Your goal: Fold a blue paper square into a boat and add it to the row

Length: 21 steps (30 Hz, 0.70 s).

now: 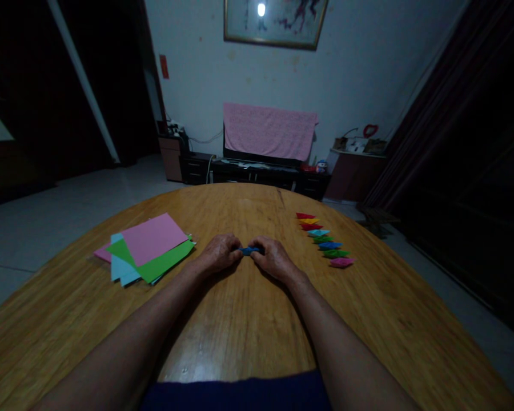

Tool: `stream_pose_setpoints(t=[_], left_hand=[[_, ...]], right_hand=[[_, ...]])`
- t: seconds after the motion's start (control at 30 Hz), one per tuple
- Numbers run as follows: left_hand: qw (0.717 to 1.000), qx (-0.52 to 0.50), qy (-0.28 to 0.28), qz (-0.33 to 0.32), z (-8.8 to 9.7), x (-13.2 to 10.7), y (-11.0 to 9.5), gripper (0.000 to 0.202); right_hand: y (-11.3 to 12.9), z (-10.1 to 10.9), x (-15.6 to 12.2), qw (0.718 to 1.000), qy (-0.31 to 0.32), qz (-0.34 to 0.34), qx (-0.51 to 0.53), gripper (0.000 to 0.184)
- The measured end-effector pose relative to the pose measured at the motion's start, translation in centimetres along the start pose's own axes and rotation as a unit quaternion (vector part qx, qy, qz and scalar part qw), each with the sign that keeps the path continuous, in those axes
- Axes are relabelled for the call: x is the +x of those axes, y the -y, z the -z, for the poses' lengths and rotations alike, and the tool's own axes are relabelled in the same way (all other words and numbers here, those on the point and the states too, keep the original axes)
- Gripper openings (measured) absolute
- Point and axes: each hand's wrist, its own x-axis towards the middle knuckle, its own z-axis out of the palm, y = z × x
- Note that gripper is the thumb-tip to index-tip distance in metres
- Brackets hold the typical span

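Between my hands, over the middle of the table, is a small blue folded paper boat (247, 250). My left hand (221, 252) pinches its left end with thumb and fingers. At its right end, my right hand (273, 258) grips it the same way, so both tips of the boat are partly hidden. Off to the right, a slanting row of several folded paper boats in red, yellow, light blue, green, blue and pink rests on the wood, the nearest being a pink boat (341, 262).
On the left of the round wooden table (248, 331) lies a loose pile of coloured sheets, with a pink sheet (154, 237) over a green sheet (167, 264) and light blue ones. Beyond the table's far edge stand a low dark cabinet and a screen under a pink cloth (269, 131).
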Motion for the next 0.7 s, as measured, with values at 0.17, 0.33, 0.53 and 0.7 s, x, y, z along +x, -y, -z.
stream_pose_setpoints(t=[0.17,0.33,0.53,0.7], left_hand=[[0.998,-0.054,0.010,-0.011,-0.13,0.04,0.20,0.028],[0.992,-0.126,0.007,0.014,-0.41,0.06,0.38,0.026],[0.986,-0.160,-0.001,0.040,-0.36,-0.22,0.20,0.023],[0.985,-0.168,-0.010,0.022,-0.61,-0.13,0.36,0.021]], right_hand=[[0.50,0.00,-0.04,0.999,-0.003,0.010,0.041,0.015],[0.46,-0.02,0.02,0.999,-0.005,0.005,0.035,0.017],[0.23,0.26,-0.09,1.000,0.009,-0.005,-0.023,0.009],[0.21,0.17,-0.07,1.000,0.014,-0.007,0.004,0.009]])
